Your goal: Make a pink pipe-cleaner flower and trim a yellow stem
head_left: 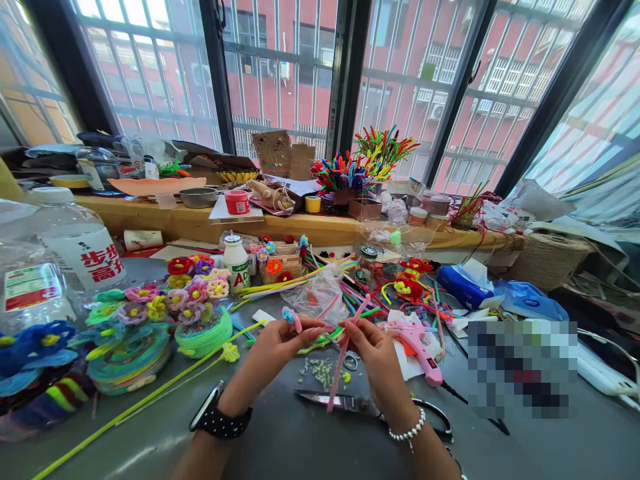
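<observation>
My left hand (pixel 280 347) is closed, thumb and fingertips pinched on a pink pipe cleaner piece. A small pink and blue fuzzy shape (pixel 291 319) shows at its fingers; how it joins the rest is hidden. My right hand (pixel 373 350) pinches a long pink pipe cleaner (pixel 336 380), which slants down toward me. The two hands are close together but apart. Below them lie large scissors (pixel 345 401) with black handles, beside pale green fuzz clippings (pixel 320 372). To the right of my right hand rests a pink glue gun (pixel 417 350).
Pipe-cleaner flowers in a green pot (pixel 205 333) and large plastic bottles (pixel 77 240) stand left. A white drink bottle (pixel 236 263), a glass jar (pixel 367 260) and loose pipe cleaners lie behind. A blue tissue pack (pixel 465 285) is at right. A long yellow stem (pixel 150 397) crosses the table.
</observation>
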The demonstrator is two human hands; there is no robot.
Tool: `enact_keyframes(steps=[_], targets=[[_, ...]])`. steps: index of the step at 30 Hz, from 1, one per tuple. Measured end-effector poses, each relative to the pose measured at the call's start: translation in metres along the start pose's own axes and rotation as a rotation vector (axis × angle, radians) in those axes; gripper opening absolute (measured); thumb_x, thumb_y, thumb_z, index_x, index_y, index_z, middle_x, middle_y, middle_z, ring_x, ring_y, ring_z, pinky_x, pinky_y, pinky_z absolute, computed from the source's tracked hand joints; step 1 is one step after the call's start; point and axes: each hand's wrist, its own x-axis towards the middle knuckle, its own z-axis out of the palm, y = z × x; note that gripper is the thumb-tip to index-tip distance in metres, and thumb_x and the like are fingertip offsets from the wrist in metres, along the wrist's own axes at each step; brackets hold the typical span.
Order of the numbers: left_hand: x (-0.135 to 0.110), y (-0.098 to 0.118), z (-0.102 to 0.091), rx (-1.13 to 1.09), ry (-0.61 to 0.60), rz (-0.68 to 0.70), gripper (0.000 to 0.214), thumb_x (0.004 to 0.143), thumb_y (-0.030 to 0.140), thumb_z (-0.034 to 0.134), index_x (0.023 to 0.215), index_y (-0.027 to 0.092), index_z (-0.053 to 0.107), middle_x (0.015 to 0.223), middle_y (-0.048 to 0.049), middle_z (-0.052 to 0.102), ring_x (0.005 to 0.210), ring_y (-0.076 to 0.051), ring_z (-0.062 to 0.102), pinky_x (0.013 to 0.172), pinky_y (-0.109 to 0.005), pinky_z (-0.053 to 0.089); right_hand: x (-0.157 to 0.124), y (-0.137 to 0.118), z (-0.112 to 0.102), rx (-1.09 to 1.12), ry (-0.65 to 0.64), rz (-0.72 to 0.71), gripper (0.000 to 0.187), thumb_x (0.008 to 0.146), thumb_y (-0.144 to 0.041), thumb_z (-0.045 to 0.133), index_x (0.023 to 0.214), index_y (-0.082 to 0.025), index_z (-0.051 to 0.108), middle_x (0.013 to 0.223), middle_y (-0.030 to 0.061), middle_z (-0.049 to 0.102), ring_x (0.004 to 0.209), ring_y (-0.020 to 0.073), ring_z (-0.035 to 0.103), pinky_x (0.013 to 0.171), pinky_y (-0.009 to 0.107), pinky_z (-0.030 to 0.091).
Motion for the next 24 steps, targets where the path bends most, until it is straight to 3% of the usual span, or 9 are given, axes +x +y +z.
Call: enact_keyframes(steps=[3,6,11,13,15,18,21,24], targets=[[-0.002,0.003,0.003,-0.111,-0.049,-0.006,0.026,0.068,0.034,0.055,0.085,0.015,0.063,0.087,-0.0046,0.064,0.084,-0.019,0.055,0.074,-0.026,0.041,-0.008,-0.002,0.008,-0.046,-0.17,0.037,0.021,0.073,-0.033,0.053,0.07,-0.014,0.063,0.057,-0.0006,0.058,0.055,0.0103,0.052,0.055,0.021,0.043],[-0.002,0.003,0.006,-0.148,-0.093,-0.038,0.028,0.067,0.034,0.054,0.085,0.014,0.062,0.082,-0.0045,0.063,0.079,-0.018,0.055,0.067,-0.025,0.042,-0.015,-0.003,0.017,-0.098,-0.327,0.079,0.024,0.074,-0.034,0.052,0.069,-0.014,0.063,0.055,-0.0002,0.058,0.053,0.0105,0.052,0.054,0.021,0.043],[-0.002,0.003,0.008,-0.1,-0.058,-0.022,0.023,0.065,0.035,0.057,0.064,0.013,0.062,0.064,-0.0006,0.059,0.063,-0.013,0.052,0.057,-0.022,0.04,-0.016,-0.001,0.02,-0.184,-0.437,0.153,0.027,0.073,-0.036,0.051,0.068,-0.013,0.063,0.059,0.0022,0.061,0.056,0.0129,0.057,0.056,0.024,0.045],[-0.002,0.003,0.005,-0.126,-0.038,-0.01,0.022,0.064,0.034,0.057,0.06,0.013,0.062,0.064,-0.0005,0.059,0.063,-0.013,0.052,0.059,-0.022,0.04,-0.012,-0.004,0.012,-0.316,-0.42,0.123,0.026,0.074,-0.035,0.049,0.071,-0.012,0.063,0.063,0.0031,0.062,0.059,0.0133,0.057,0.057,0.023,0.045],[-0.002,0.003,0.002,-0.167,0.001,-0.032,0.021,0.064,0.034,0.057,0.062,0.014,0.062,0.064,-0.001,0.059,0.063,-0.013,0.052,0.06,-0.022,0.04,-0.005,-0.007,0.0,-0.556,-0.322,0.032,0.026,0.077,-0.033,0.045,0.076,-0.013,0.062,0.065,0.0029,0.062,0.061,0.0132,0.057,0.056,0.022,0.044],[-0.003,0.003,-0.002,-0.211,0.114,-0.069,0.021,0.062,0.035,0.06,0.065,0.014,0.062,0.056,0.0005,0.056,0.054,-0.011,0.049,0.055,-0.022,0.039,0.005,-0.01,-0.018,-1.153,-0.185,-0.097,0.018,0.077,-0.026,0.047,0.075,-0.017,0.062,0.072,0.0016,0.062,0.064,0.0123,0.056,0.059,0.02,0.041],[-0.004,0.003,-0.004,-0.205,0.197,-0.067,0.021,0.059,0.034,0.062,0.06,0.013,0.059,0.05,0.0022,0.053,0.048,-0.008,0.044,0.049,-0.02,0.035,0.008,-0.006,-0.026,-1.324,-0.137,-0.092,0.011,0.071,-0.019,0.052,0.071,-0.017,0.063,0.075,0.0047,0.06,0.071,0.0168,0.055,0.064,0.025,0.039],[-0.003,0.004,-0.003,-0.207,0.164,-0.061,0.022,0.06,0.035,0.062,0.058,0.013,0.058,0.048,0.003,0.051,0.046,-0.008,0.042,0.047,-0.02,0.033,0.007,0.004,-0.025,-1.419,-0.116,-0.085,0.01,0.066,-0.015,0.053,0.071,-0.015,0.062,0.079,0.0089,0.058,0.079,0.0221,0.052,0.067,0.029,0.038]])
